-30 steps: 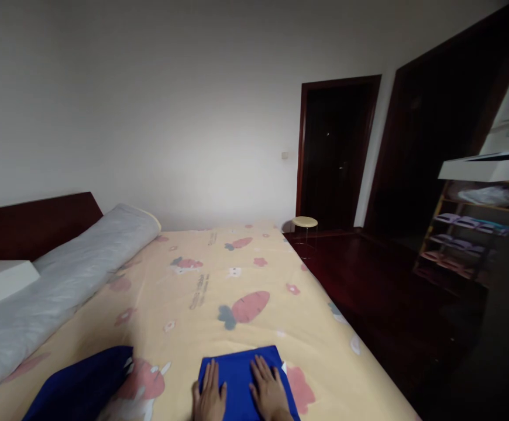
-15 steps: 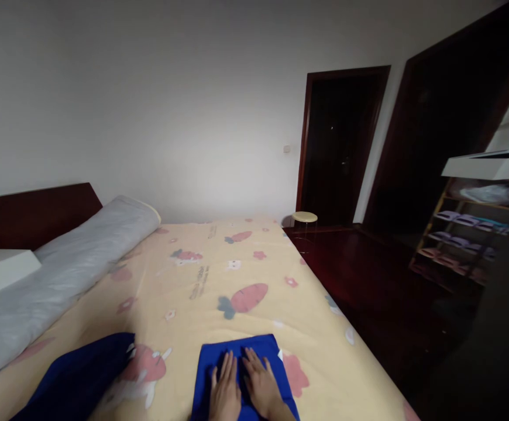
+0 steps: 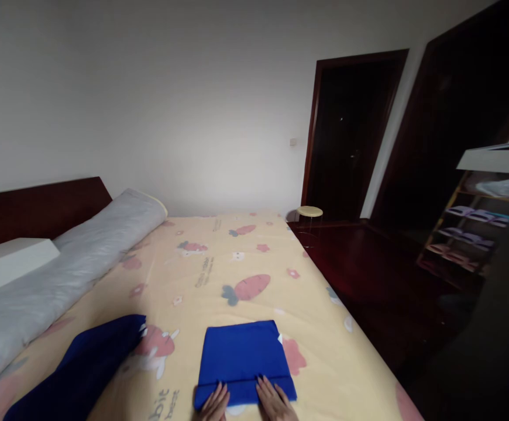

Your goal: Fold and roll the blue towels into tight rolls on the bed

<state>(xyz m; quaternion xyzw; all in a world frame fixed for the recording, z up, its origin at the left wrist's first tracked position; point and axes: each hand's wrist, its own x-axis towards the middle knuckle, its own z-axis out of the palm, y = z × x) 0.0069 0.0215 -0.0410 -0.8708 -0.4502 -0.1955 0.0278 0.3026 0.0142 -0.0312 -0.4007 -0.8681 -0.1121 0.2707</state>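
Observation:
A folded blue cloth (image 3: 242,354) lies flat on the bed, with a small white tag at its right edge and a narrow flap along its near edge. My left hand (image 3: 215,403) rests on the left part of that flap, fingers stretched forward. On the right part lies my right hand (image 3: 276,400), its fingers flat and slightly spread. Both palms are partly cut off by the bottom of the view. To the left, a second dark blue cloth (image 3: 79,371), also with a white tag, is spread loosely on the bed.
The yellow patterned bed sheet (image 3: 219,251) reaches to the white wall. A long grey roll (image 3: 100,248) and a white box (image 3: 15,260) sit by the headboard (image 3: 39,202). At right are a round stool (image 3: 309,211), a dark door (image 3: 355,140) and a shoe rack (image 3: 460,228).
Both hands have drawn back toward me, from the middle of the folded blue cloth to its near edge. A narrow flap now shows there. The view has shifted slightly left.

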